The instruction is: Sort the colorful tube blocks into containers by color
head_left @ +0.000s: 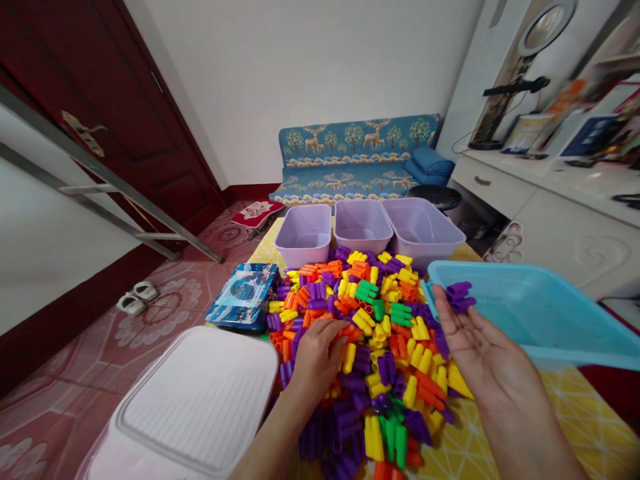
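A large heap of plastic tube-shaped building blocks (370,353) in purple, yellow, orange and green covers the middle of the table. My left hand (317,353) lies palm down on the heap, its fingertips among orange and yellow blocks; whether they grip one is hidden. My right hand (480,340) is turned palm up beside the heap, a purple block (460,297) at its fingertips. That hand is over the near corner of a light blue plastic tray (540,313), and its fingers overlap the tray's rim.
Several lilac plastic tubs (363,227) stand in a row at the table's far edge. A blue tin (243,297) lies left of the heap, with a white lidded box (190,407) nearer me. Beyond the table's edges are a tiled floor, a bench and white cabinets.
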Motion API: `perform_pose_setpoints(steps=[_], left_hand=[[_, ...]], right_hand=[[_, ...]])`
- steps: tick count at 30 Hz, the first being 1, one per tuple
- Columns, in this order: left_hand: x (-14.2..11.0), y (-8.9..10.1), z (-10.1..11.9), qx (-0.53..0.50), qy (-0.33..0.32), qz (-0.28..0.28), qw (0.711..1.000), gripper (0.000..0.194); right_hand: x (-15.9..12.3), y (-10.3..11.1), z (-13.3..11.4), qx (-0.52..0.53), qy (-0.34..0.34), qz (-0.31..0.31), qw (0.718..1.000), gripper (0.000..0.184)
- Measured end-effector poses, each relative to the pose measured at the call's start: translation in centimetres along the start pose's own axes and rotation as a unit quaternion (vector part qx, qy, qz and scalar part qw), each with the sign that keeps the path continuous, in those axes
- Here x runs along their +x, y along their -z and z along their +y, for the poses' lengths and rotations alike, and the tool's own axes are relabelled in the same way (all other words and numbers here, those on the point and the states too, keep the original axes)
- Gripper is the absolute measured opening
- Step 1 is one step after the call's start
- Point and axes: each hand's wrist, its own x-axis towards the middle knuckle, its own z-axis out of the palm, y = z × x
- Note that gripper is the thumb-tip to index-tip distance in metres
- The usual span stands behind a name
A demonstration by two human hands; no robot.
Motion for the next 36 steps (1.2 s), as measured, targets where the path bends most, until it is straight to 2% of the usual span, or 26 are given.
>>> perform_pose_setpoints(steps=[5, 9, 12, 13, 15, 17, 19, 22, 25, 27, 31, 36], left_hand=[[-0.3, 0.4, 0.2, -0.015, 0.004, -0.002, 1.0, 0.021], [-0.3, 0.7, 0.5, -0.024, -0.005, -0.005, 1.0, 0.019], [0.6, 0.8, 0.7, -0.021, -0.033, 0.024, 0.999, 0.019], [1.1, 0.8, 0.9, -0.017, -0.045, 0.035, 0.998, 0.02], [2.3, 0.8, 1.3, 0.0, -0.073, 0.043, 0.996, 0.023], [3.8, 0.6, 1.9, 0.031, -0.098, 0.024, 0.994, 0.032], [5.3, 0.4, 2.6, 0.076, -0.117, -0.021, 0.99, 0.043], [7.0, -0.1, 3.2, 0.142, -0.114, -0.086, 0.979, 0.055], [7.8, -0.7, 3.4, 0.185, -0.09, -0.119, 0.971, 0.048], [7.8, -0.9, 3.3, 0.201, -0.081, -0.122, 0.969, 0.042], [7.3, -0.9, 3.0, 0.192, -0.08, -0.114, 0.971, 0.034], [5.8, -0.2, 2.8, 0.137, -0.106, -0.111, 0.979, 0.035]], right_hand=[[0.5, 1.1, 0.2, -0.037, 0.014, -0.035, 0.999, 0.018], [-0.3, 0.6, 0.9, -0.071, 0.012, -0.025, 0.997, 0.022], [-0.9, 0.7, 2.0, -0.184, 0.031, -0.059, 0.981, 0.029], [-0.9, 0.9, 2.5, -0.247, 0.052, -0.08, 0.964, 0.03], [-0.7, 1.5, 3.6, -0.38, 0.128, -0.12, 0.908, 0.028], [-0.2, 2.3, 4.7, -0.486, 0.231, -0.151, 0.829, 0.028], [0.2, 2.8, 5.6, -0.557, 0.309, -0.172, 0.752, 0.032], [0.7, 3.1, 6.7, -0.631, 0.348, -0.185, 0.668, 0.045], [0.8, 3.0, 7.3, -0.679, 0.342, -0.187, 0.622, 0.052], [0.7, 2.7, 7.4, -0.686, 0.331, -0.195, 0.618, 0.053], [0.5, 2.1, 7.6, -0.651, 0.319, -0.234, 0.648, 0.052], [0.4, 1.7, 8.1, -0.633, 0.301, -0.259, 0.664, 0.056]])
